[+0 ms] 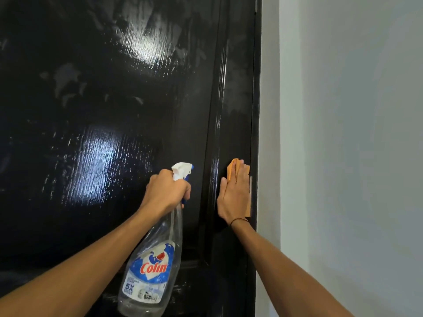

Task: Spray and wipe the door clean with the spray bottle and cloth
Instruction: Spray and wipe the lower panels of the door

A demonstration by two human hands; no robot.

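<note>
The door (pixel 103 133) is glossy black and fills most of the view, with wet streaks and hazy smears across the big panel, plus 2 bright patches of reflected light, 1 up top and 1 lower down left of the hands. There's a raised vertical moulding running down it, and a narrower strip of door to the right of that.

The cloth (pixel 235 168) is orange and sits flat on that narrow strip, right by the door's right edge. The right hand (pixel 235 195) is pressed on top of it with the fingers straight and together, pointing up, so you only see the cloth poking out above the fingertips and a sliver along the right side of the palm. There's a thin dark band round that wrist.

The spray bottle (pixel 153 266) is in the left hand (pixel 167 193), just left of the moulding. Fingers are curled tight round the neck, with the white and blue trigger head sticking out above the fist, nozzle aimed up and to the right toward the door. The clear body hangs down below the hand, tilted, label reading "Colin" and "5X".

Both hands are close, side by side at about the same height, with the moulding between them.

Off to the right is a plain pale grey wall (pixel 343 133).
</note>
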